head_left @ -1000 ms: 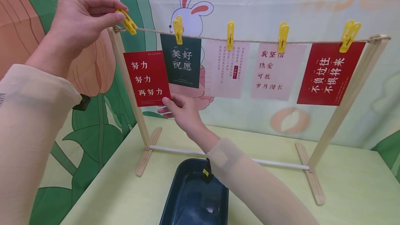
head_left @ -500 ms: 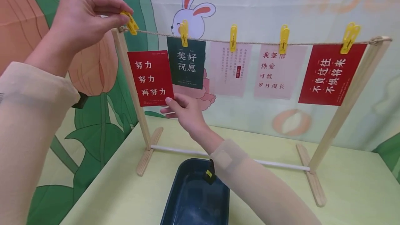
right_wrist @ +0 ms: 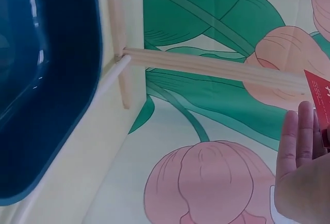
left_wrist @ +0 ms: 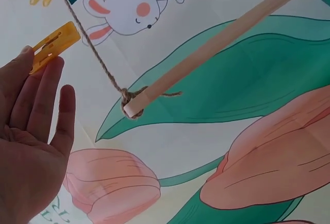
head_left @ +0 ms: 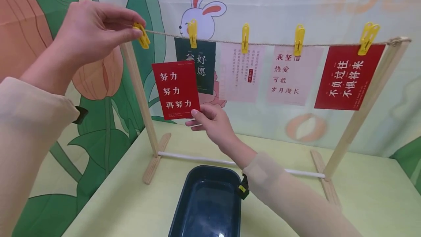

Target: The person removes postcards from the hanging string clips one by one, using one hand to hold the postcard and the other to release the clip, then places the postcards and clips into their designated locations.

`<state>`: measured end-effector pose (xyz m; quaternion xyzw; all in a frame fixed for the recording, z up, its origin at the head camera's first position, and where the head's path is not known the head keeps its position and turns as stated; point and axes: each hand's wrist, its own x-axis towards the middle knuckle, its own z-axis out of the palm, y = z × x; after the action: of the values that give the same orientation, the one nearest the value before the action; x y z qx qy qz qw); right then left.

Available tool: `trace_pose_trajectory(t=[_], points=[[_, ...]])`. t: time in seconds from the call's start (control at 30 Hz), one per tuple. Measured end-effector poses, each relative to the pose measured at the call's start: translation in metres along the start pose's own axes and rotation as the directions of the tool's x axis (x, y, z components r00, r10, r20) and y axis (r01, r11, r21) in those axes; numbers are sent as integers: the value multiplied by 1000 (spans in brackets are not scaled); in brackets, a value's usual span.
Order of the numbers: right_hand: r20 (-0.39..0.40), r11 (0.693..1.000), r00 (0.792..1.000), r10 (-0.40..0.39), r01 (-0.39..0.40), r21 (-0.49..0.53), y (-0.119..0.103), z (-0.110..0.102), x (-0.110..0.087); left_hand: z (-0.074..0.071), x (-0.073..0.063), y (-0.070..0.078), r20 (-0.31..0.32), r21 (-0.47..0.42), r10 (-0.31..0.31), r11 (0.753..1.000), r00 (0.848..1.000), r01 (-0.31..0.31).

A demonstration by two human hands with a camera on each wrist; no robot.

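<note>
My left hand pinches a yellow clothespin between thumb and fingers at the rope's left end. In the left wrist view that clothespin has its tip right by the rope; I cannot tell if they touch. A red card with white characters is held at its lower right corner by my right hand. It hangs below the rope and overlaps a dark green card behind it. Only a corner of the red card shows in the right wrist view.
Along the rope, yellow clothespins hold the green card, two pale pink cards and another red card. A wooden post stands at the left end. The dark blue tray sits on the table in front.
The red card has moved right and slightly down with my right hand, now covering part of the green card. My left hand has shifted a little right and down with the clothespin.
</note>
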<state>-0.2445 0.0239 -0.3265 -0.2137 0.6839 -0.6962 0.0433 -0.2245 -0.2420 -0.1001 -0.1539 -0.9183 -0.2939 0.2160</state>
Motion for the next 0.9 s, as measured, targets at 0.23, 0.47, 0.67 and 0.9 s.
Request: trace_pose_trajectory(t=[0.23, 0.47, 0.67, 0.9], points=[[14, 998, 998, 53, -53, -15, 8, -16, -22, 13, -12, 0, 53, -12, 19, 1000, 998, -18], [19, 994, 995, 96, -95, -55, 11, -34, -46, 30, -31, 3, 105, -56, 39, 998, 994, -34], [23, 992, 994, 110, -108, -68, 14, -49, -66, 48, -43, 8, 198, -71, 43, 997, 979, -30], [-7, 988, 992, 127, -127, -91, 18, -73, -86, 74, -51, 15, 315, -99, 14, 995, 949, 19]])
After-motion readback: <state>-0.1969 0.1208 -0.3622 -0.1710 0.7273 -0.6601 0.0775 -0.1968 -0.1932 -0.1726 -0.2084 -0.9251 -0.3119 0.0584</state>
